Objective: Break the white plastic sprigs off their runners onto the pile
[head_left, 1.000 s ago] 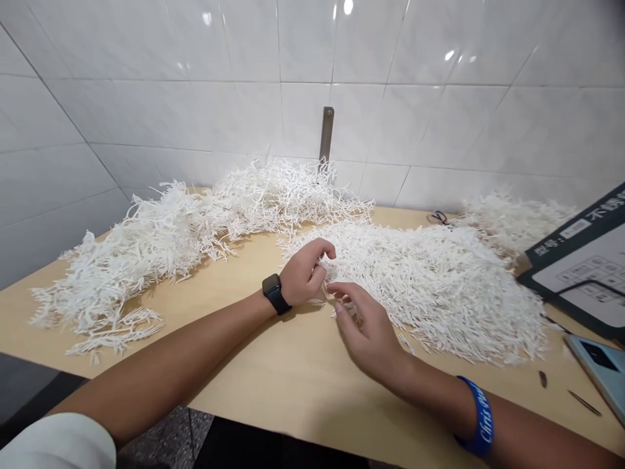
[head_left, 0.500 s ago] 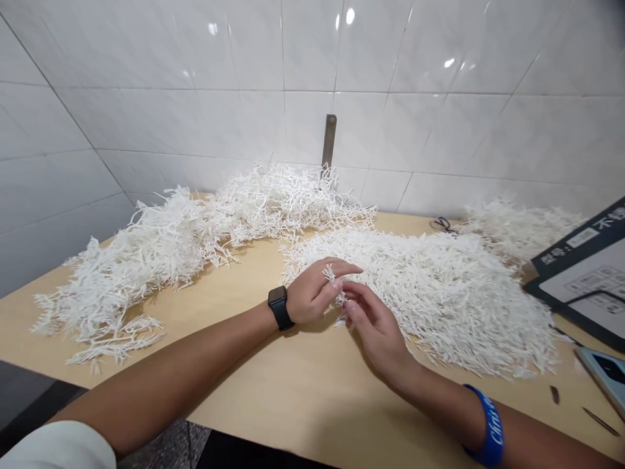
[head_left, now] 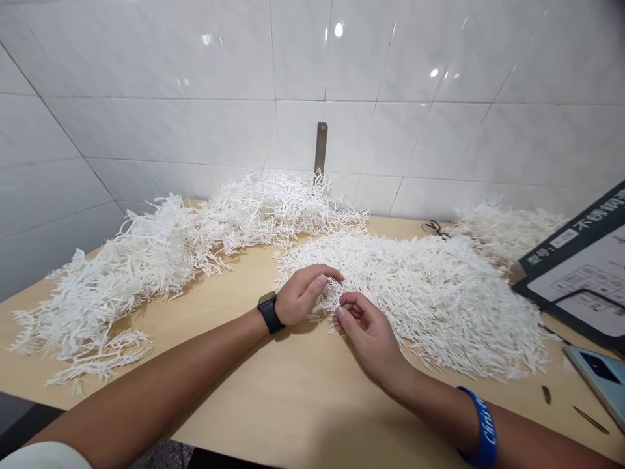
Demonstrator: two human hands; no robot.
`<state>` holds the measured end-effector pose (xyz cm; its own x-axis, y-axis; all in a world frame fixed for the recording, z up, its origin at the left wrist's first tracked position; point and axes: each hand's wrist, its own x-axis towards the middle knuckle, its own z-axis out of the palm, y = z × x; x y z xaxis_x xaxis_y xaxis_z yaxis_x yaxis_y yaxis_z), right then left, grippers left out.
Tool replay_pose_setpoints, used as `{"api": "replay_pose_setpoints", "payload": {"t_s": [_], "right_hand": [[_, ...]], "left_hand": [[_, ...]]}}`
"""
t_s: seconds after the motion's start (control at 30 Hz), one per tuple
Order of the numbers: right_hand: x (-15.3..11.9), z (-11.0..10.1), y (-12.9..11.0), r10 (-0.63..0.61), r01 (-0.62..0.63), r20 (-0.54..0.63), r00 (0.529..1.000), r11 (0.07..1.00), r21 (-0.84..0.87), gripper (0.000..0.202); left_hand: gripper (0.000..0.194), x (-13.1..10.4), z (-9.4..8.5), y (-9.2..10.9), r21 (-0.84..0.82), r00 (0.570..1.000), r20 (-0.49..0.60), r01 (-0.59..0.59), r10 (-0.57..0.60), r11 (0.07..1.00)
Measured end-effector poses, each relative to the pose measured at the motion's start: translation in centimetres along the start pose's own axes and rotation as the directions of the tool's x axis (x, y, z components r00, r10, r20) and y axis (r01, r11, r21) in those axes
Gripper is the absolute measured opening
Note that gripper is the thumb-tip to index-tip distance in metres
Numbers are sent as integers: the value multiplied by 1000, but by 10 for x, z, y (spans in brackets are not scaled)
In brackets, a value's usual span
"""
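Between my hands is a small white branched plastic sprig (head_left: 333, 292), partly hidden by my fingers. My left hand (head_left: 301, 293), with a black watch at the wrist, is closed on it between thumb and fingers. Thumb and forefinger of my right hand (head_left: 366, 326) pinch the sprig's near side. Just beyond and to the right of them spreads a broad heap of short white pieces (head_left: 430, 293). At the back left lies a looser, curved pile of longer branched white sprigs (head_left: 166, 247), with a few strays (head_left: 112, 355) at its near end.
A dark box with printed characters (head_left: 581, 267) leans in at the right. In front of it are a light blue phone (head_left: 598, 378), a thin pointed tool (head_left: 590, 420) and a small dark piece (head_left: 545, 394). A metal bracket (head_left: 320, 148) stands against the tiled wall.
My fingers have shifted on the sprig, and more of it shows between the hands. My left fingers have curled further down. The whole view has turned slightly.
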<state>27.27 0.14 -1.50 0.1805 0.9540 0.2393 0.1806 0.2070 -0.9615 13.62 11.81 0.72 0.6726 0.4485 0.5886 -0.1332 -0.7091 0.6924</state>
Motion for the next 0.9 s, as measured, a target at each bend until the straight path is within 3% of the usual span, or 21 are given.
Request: {"api": "replay_pose_setpoints", "payload": {"t_s": [0.23,0.4,0.63,0.9], "right_hand": [[0,-1,-2,-5,3,-32,999,997,-71,20],[0,-1,-2,6,-6,7,1000,996,-92,24],[-2,-1,-5,23,-20,24,999,990,-140,29],[-2,-1,-5,7,10,98,995,983,-181,26]], "left_hand": [[33,1,3,3,221,999,45,-22,13,975],[32,2,2,5,231,999,53,-8,-4,973],[31,1,4,7,163,989,134,33,-56,986],[37,2,1,5,201,966,223,84,-129,976]]}}
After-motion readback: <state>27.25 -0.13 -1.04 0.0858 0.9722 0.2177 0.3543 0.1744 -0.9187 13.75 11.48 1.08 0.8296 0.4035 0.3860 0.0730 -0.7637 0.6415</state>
